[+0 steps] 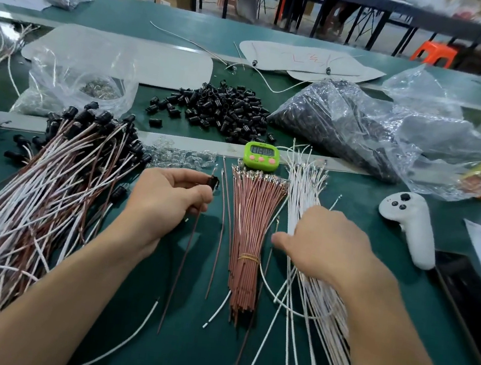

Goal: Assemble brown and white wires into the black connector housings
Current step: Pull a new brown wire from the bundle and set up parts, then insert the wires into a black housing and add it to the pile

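Lots of floppy, featherlight stuff here. Left hand (164, 200), below-left of the green timer (261, 156), pinching a black housing (213, 181) with a brown wire (185, 254) dangling; right hand (329, 241), below-right of it, curled onto the white wires (305, 184). Probably best pinched near the tip

The digits on your small green digital timer (261, 156) are too blurred to read. Below-left of the timer, your left hand (164, 200) covers most of the small black plastic connector housing (214, 181). Below-right of it, your right hand (326, 241) hides its own fingertips among the loose bundle of thin white wires (305, 184); any pinch is unseen. Far right of the timer, the flat black slab (466, 304) runs off the edge.
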A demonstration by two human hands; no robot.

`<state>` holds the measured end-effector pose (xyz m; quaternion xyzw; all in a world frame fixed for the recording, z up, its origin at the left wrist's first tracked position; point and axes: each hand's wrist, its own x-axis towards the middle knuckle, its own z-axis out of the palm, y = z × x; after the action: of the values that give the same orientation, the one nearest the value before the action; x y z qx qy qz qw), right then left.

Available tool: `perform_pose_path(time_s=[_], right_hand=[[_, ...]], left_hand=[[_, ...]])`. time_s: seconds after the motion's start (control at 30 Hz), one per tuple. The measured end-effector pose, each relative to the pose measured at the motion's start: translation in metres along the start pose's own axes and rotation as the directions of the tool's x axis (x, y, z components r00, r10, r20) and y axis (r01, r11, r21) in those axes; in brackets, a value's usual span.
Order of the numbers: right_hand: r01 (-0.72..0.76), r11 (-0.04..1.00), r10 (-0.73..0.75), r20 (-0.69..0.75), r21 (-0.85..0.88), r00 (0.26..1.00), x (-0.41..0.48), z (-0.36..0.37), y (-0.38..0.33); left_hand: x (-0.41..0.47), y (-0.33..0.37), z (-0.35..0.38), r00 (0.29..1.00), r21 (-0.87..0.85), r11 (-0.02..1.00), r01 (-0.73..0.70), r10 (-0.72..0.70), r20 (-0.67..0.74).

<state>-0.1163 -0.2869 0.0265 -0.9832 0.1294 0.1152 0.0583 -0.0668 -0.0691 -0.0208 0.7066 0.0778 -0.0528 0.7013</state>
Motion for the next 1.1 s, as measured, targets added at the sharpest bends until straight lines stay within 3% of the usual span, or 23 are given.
perform_pose_path(time_s=[0.1, 0.2, 0.27, 0.47, 0.53, 0.6, 0.67, 0.73, 0.83, 0.9, 1.0, 1.1], right_hand=[[0.074, 0.996, -0.072, -0.048, 0.044, 0.996, -0.016, 0.0, 0.004], [0.143, 0.988, -0.153, 0.212, 0.063, 0.965, -0.035, 0.0, 0.004], [0.186, 0.981, -0.194, 0.278, 0.056, 0.941, -0.039, 0.005, 0.002], [0.163, 0.98, -0.177, 0.126, 0.114, 0.976, -0.032, 0.003, 0.015], [0.169, 0.969, -0.198, 0.161, 0.179, 0.967, -0.037, -0.004, 0.017], [0.22, 0.973, -0.231, 0.221, 0.073, 0.947, -0.045, 0.0, 0.009], [0.293, 0.954, -0.279, 0.173, -0.065, 0.945, -0.049, 0.009, 0.001], [0.314, 0.947, -0.3, 0.179, -0.059, 0.937, -0.046, 0.013, 0.0], [0.214, 0.973, -0.225, 0.175, 0.083, 0.958, -0.031, 0.0, 0.016], [0.106, 0.968, -0.109, 0.002, 0.229, 0.994, -0.019, -0.013, 0.03], [0.106, 0.909, 0.029, -0.316, 0.402, 0.948, -0.008, -0.024, 0.04], [0.175, 0.759, -0.016, -0.25, 0.627, 0.968, -0.005, -0.027, 0.031]], left_hand=[[0.0, -0.001, 0.0, 1.0, 0.018, 1.0, -0.007, 0.006, 0.011], [-0.001, -0.001, -0.001, 1.0, 0.035, 0.999, -0.017, 0.016, 0.027], [-0.002, 0.0, 0.0, 0.999, 0.039, 0.999, -0.019, 0.018, 0.04], [-0.003, -0.001, 0.0, 0.998, 0.053, 0.998, -0.027, 0.025, 0.055], [-0.002, -0.001, 0.0, 0.998, 0.053, 0.998, -0.025, 0.022, 0.053], [-0.002, -0.001, 0.001, 0.998, 0.066, 0.997, -0.026, 0.022, 0.055], [-0.002, -0.002, 0.001, 0.998, 0.079, 0.997, -0.027, 0.022, 0.061], [-0.002, -0.002, 0.0, 0.998, 0.084, 0.996, -0.029, 0.024, 0.064], [-0.002, -0.003, -0.001, 0.998, 0.083, 0.996, -0.025, 0.02, 0.064], [-0.001, -0.003, -0.001, 0.998, 0.08, 0.997, -0.018, 0.013, 0.061], [-0.001, -0.004, 0.001, 0.998, 0.086, 0.996, -0.01, 0.005, 0.062], [-0.001, -0.004, 0.002, 0.998, 0.089, 0.996, -0.008, 0.002, 0.067]])
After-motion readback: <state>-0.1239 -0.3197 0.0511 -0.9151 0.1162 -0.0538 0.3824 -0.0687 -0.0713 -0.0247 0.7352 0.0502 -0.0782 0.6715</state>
